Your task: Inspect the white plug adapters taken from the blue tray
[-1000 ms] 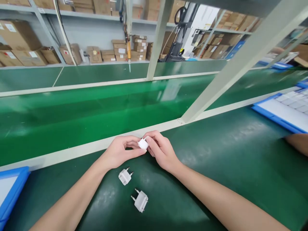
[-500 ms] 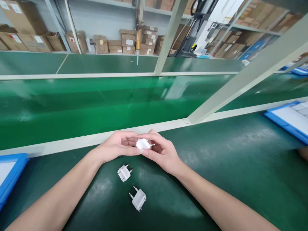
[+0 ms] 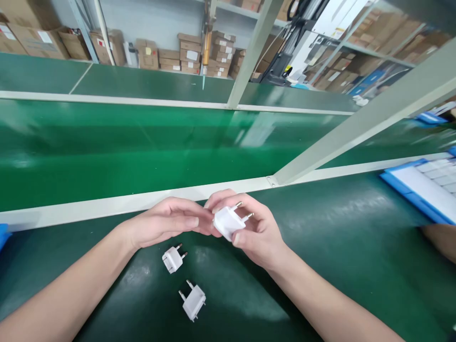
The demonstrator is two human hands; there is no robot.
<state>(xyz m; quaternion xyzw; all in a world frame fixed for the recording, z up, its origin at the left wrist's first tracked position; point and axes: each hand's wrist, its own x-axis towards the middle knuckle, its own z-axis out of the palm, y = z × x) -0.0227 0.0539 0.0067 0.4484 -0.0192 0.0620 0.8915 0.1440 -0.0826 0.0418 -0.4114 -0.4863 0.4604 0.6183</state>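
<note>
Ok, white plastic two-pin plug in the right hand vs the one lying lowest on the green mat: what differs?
The held white plastic plug is gripped in the right hand, off the mat; the lying white plastic plug rests on the green mat. The held plug's pins point up and right, the lying plug's up and left. Both have a white body and two round pins.

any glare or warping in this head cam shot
Head view: wide-angle distortion tilts and stretches the white bench rail; pale glare streaks the dark green mat; the white two-pin plug looks fairly sharp, with no heavy blur.
</note>
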